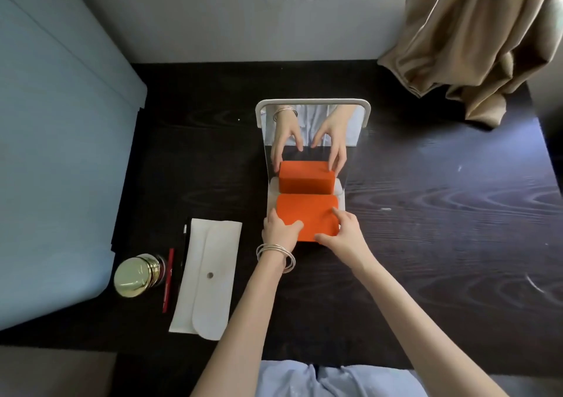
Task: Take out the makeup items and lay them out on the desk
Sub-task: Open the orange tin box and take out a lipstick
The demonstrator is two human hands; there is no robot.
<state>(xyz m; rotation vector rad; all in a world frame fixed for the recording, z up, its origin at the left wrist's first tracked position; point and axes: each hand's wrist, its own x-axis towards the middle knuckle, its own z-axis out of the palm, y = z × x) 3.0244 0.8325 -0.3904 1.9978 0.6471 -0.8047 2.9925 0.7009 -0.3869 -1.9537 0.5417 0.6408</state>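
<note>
An orange makeup pouch (307, 210) stands on the white base of a standing mirror (313, 104) at the middle of the dark desk. My left hand (278, 229) grips the pouch's near left corner, with bangles on that wrist. My right hand (342, 232) holds its near right side, fingers on the top face. The pouch looks closed. The mirror shows the pouch and both hands reflected.
A white flap pouch (207, 278) lies at the left, with a red pencil (168, 279) and a black pen (184, 244) beside it. A jar with a gold lid (134, 276) stands further left. A blue cabinet (54, 153) borders the desk's left; a tan curtain (475, 40) hangs at the back right.
</note>
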